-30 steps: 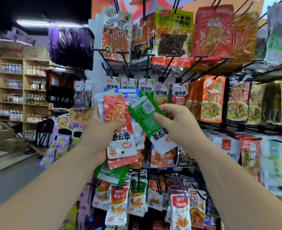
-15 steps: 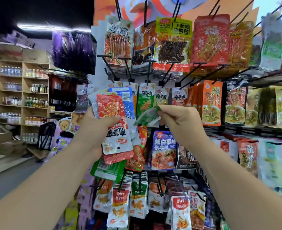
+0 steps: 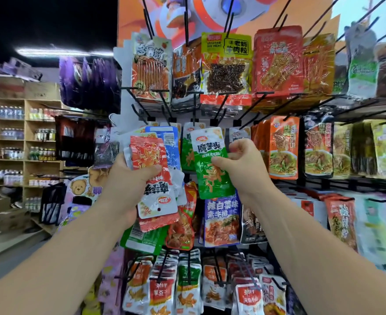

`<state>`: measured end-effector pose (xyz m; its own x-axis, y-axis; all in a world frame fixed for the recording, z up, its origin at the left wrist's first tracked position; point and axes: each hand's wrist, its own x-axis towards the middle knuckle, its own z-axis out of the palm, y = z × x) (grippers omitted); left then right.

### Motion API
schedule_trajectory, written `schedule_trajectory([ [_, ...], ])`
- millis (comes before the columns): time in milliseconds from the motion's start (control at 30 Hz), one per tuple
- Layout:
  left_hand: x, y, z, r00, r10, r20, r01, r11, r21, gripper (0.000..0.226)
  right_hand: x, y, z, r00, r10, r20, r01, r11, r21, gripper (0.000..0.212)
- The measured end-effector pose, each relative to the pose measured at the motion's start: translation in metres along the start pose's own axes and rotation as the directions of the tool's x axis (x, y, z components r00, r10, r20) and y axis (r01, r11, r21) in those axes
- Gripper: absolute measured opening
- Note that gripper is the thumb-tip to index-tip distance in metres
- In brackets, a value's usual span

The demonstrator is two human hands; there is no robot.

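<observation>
My left hand (image 3: 128, 185) grips a fanned stack of several snack packets (image 3: 157, 178), a red and white one in front, blue and green ones behind. My right hand (image 3: 244, 167) pinches one green snack packet (image 3: 211, 162) by its right edge, upright with its printed front towards me. The green packet is held in front of the rack's middle row of hooks (image 3: 194, 114), beside a hanging green packet (image 3: 187, 153) of the same kind.
The rack carries rows of hanging snack bags on black hooks above, below and to the right (image 3: 283, 146). Purple bags (image 3: 89, 85) hang at the upper left. Wooden shelves with bottles (image 3: 16, 144) stand far left beyond an aisle floor.
My right hand turned the green packet from slanted and back-facing to upright and front-facing, and raised it towards the middle hooks. My left hand lifted its stack slightly.
</observation>
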<state>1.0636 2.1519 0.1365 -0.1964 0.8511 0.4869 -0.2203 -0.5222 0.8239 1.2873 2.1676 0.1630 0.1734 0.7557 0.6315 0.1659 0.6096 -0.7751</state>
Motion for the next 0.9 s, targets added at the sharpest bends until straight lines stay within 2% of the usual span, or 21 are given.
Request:
schedule_trajectory([
  [67, 0.008, -0.001, 0.0, 1.0, 0.008, -0.003, -0.008, 1.0, -0.001, 0.04, 0.011, -0.005, 0.0, 0.998, 0.044, 0.048, -0.047, 0.997, 0.064, 0.055],
  [100, 0.013, -0.002, -0.001, 1.0, 0.01, -0.005, -0.01, 1.0, -0.001, 0.042, 0.018, -0.006, 0.002, 0.996, 0.047, 0.078, -0.053, 0.996, 0.071, 0.054],
  [200, 0.024, -0.004, -0.003, 1.0, 0.031, -0.003, -0.031, 0.999, 0.009, 0.044, 0.036, -0.012, 0.013, 0.995, 0.013, 0.095, -0.011, 1.0, -0.023, 0.028],
  [267, 0.031, -0.005, -0.006, 0.999, 0.045, 0.0, -0.045, 0.999, 0.016, 0.043, 0.044, -0.017, 0.024, 0.997, 0.037, 0.066, -0.034, 0.998, -0.055, 0.038],
  [333, 0.037, -0.004, -0.012, 0.998, 0.064, 0.004, -0.064, 0.997, 0.03, 0.042, 0.05, -0.023, 0.032, 1.0, -0.004, 0.031, 0.006, 0.997, -0.083, 0.036],
  [467, 0.048, 0.003, -0.027, 0.991, 0.129, 0.018, -0.13, 0.989, 0.072, 0.038, 0.065, -0.032, 0.048, 0.994, -0.107, -0.017, 0.105, 0.99, -0.092, 0.048],
  [600, 0.057, 0.008, -0.04, 0.983, 0.176, 0.048, -0.18, 0.979, 0.098, 0.027, 0.082, -0.037, 0.064, 0.992, -0.095, -0.078, 0.089, 0.993, -0.082, 0.055],
  [900, 0.071, 0.007, -0.047, 0.986, 0.115, 0.117, -0.121, 0.992, 0.042, 0.034, 0.096, -0.034, 0.073, 0.982, -0.058, -0.18, 0.045, 0.996, -0.079, 0.06],
])
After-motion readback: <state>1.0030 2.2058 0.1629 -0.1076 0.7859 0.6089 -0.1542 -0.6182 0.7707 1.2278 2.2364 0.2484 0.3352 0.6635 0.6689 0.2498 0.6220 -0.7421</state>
